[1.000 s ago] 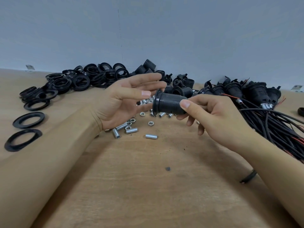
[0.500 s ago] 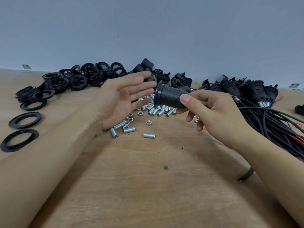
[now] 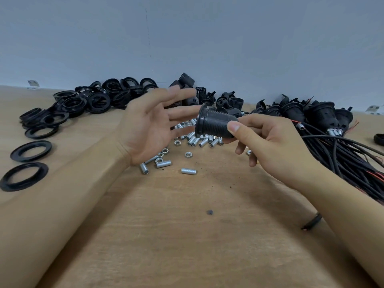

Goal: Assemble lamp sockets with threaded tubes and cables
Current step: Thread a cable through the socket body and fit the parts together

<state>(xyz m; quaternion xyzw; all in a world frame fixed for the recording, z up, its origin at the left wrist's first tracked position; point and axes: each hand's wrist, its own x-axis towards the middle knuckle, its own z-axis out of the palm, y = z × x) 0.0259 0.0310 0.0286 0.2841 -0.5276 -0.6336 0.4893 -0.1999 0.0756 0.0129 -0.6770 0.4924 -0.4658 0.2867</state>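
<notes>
The right hand (image 3: 276, 146) has its grip closed on a black lamp socket (image 3: 216, 124), lying sideways above the worktop (image 3: 187, 235), flange toward nine o'clock. There the left hand (image 3: 149, 129) spreads wide, holding nothing. Threaded tubes (image 3: 199, 141) lie beneath; cables (image 3: 342, 150) trail at three o'clock.

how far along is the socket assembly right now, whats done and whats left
Done: a batch of sockets with cables attached lies at the right. In hand: the right hand grips one black socket shell; the left hand is open beside it. Left: many loose threaded tubes, nuts and black rings wait on the table.
</notes>
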